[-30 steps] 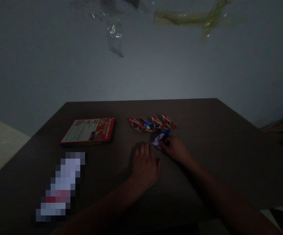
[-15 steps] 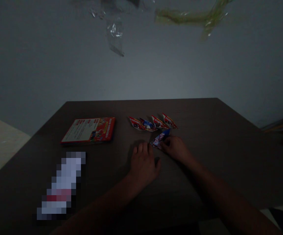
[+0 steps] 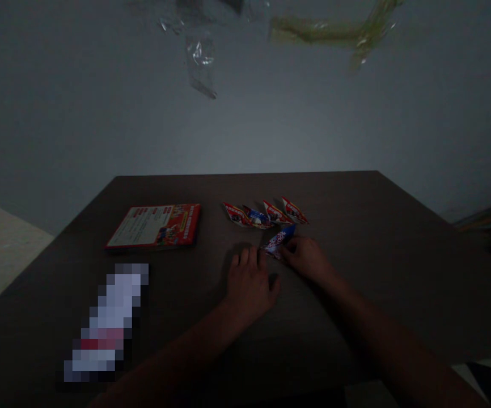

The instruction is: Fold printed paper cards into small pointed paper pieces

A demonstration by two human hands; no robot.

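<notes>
A small blue-and-white patterned piece, seemingly folded printed paper (image 3: 276, 241), lies in the middle of the table. My right hand (image 3: 307, 258) pinches its near right edge between thumb and fingers. Just left of it, my left hand (image 3: 249, 280) rests palm down on the table, fingers stretched and thumb apart, the fingertips close to the piece's left corner. Whether they touch it, I cannot tell. Behind stand several similar pieces in a row: a red one (image 3: 236, 214) at the left, a blue one (image 3: 257, 217), and red ones (image 3: 276, 213) to the right.
On the left of the dark wooden table (image 3: 356, 204) lies a stack of red-and-white printed booklets or cards (image 3: 160, 226). Nearer me is a pixelated, pale oblong object (image 3: 109, 317). A grey wall (image 3: 245, 130) with tape strips (image 3: 317, 31) rises behind the table.
</notes>
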